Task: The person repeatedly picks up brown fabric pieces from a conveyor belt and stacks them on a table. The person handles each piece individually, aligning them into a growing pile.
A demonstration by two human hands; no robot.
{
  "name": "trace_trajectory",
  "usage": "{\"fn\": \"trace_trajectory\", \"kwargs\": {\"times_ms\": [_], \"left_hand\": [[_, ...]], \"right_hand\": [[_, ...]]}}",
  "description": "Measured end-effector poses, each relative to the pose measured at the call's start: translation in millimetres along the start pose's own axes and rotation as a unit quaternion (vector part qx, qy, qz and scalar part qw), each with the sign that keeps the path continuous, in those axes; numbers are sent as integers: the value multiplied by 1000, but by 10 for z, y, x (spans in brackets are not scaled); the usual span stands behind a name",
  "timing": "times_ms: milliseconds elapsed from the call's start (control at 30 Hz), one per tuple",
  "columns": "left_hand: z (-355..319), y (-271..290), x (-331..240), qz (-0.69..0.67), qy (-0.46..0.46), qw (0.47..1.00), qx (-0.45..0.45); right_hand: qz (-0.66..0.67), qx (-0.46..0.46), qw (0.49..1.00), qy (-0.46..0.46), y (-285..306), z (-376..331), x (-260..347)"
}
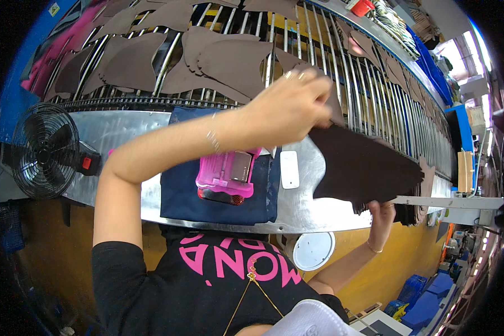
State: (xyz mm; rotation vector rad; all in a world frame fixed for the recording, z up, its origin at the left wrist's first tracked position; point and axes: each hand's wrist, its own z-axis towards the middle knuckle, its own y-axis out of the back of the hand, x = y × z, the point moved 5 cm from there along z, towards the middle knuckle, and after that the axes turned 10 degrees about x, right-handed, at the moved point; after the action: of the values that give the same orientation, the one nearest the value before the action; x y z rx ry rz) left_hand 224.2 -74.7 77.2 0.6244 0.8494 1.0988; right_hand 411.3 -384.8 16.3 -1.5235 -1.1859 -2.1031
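My left hand [294,106] reaches across over the near edge of the slatted roller conveyor, its fingers curled and a little blurred. Brown cut sheet material [334,99] shows right beside those fingers; whether they grip it is hidden. Below lies a thick stack of dark brown cut pieces [369,165] on the metal table, its layered edge facing right. My right hand [382,219] grips the near edge of this stack, fingers bent against the layers. More brown cut pieces [229,61] lie overlapping on the conveyor at the upper left.
A black fan [43,150] stands at the left. On a folded dark blue cloth [176,196] sits a pink plastic box [213,173], with a white phone-shaped object [289,169] beside it. A pale bar [453,201] reaches the stack from the right. Below the table is a round white lid [313,251].
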Motion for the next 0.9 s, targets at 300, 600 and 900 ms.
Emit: {"fn": "trace_trajectory", "kwargs": {"times_ms": [300,600,900], "left_hand": [[933,515,217,283,-71,947,-136],[60,981,639,169,41,974,-142],[-1295,1068,883,63,279,956,-70]], "right_hand": [[30,-41,999,-8,-589,936,395],[487,-19,872,-49,-1916,2167,-796],[486,-53,865,-113,-2310,2583,-1336]]}}
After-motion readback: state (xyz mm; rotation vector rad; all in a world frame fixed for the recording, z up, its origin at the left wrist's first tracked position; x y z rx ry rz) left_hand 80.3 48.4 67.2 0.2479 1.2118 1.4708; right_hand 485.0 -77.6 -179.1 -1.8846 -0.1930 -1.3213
